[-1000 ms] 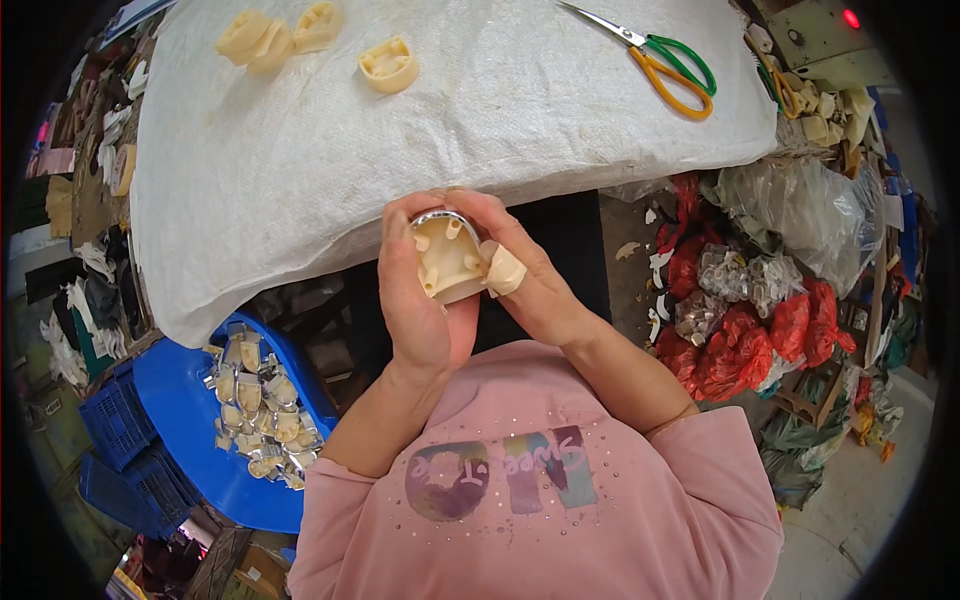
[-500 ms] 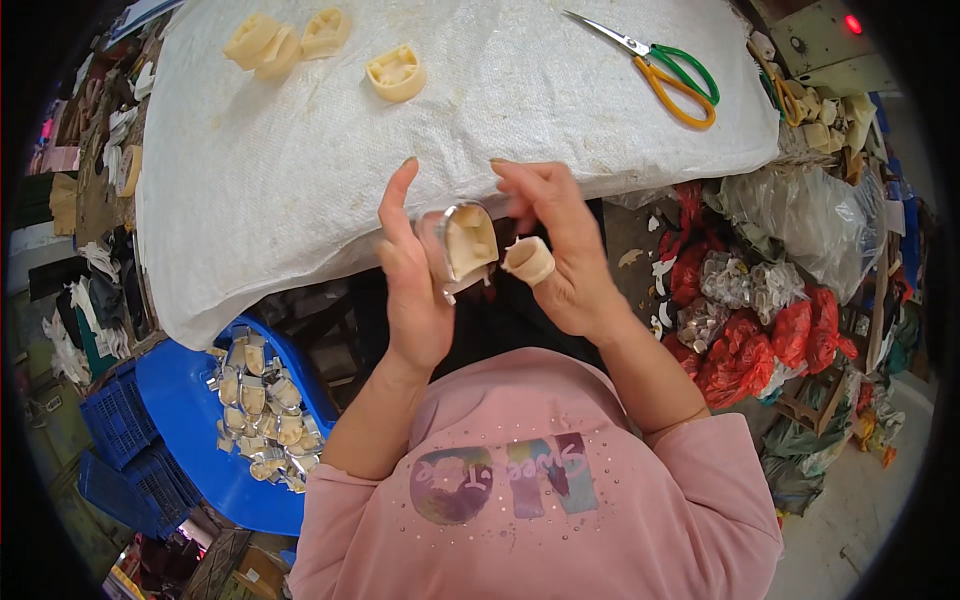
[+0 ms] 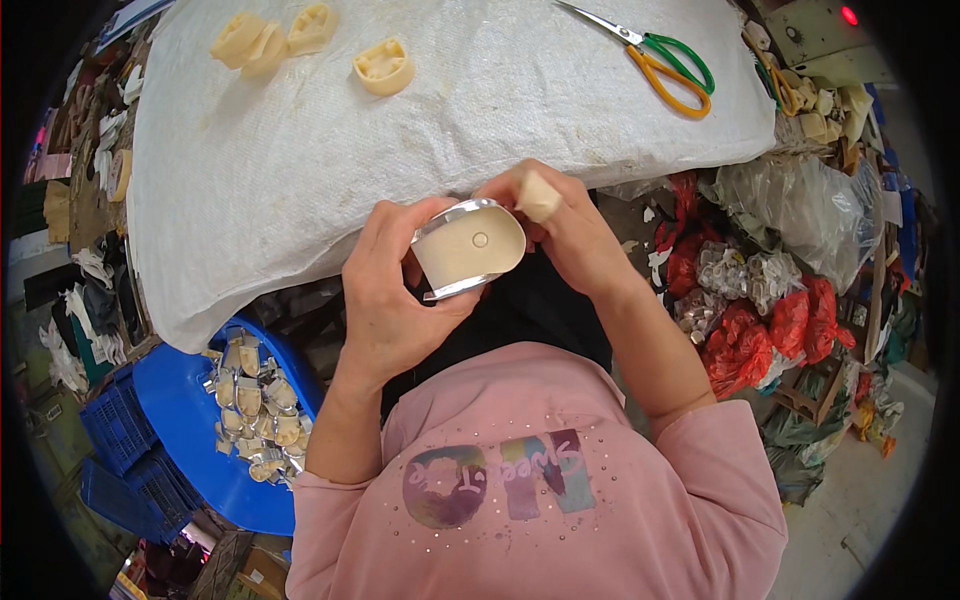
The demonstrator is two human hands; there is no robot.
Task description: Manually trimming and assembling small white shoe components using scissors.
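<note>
A cream, U-shaped part with a shiny chrome rim (image 3: 455,250) is held over my lap, just off the table's near edge. Its broad face, with a small round boss, is turned up. My left hand (image 3: 385,275) is closed around its left side, thumb below and fingers above. At its rounded right end, my right hand (image 3: 560,230) has its curled fingers against it, partly hidden behind. A small cream sleeve (image 3: 538,198) sits at the right thumb and seems to cover its tip.
Green-and-orange-handled scissors (image 3: 665,65) and several cream moulded pieces (image 3: 384,68) lie on the white woven cloth (image 3: 300,150). At lower left, a blue tub (image 3: 190,440) holds many chrome-edged parts (image 3: 262,405). Red plastic bags (image 3: 740,350) lie at right.
The chrome-rimmed part has turned from showing its hollow side to its flat face. My left hand has wrapped round it, and my right hand has closed in on its far end.
</note>
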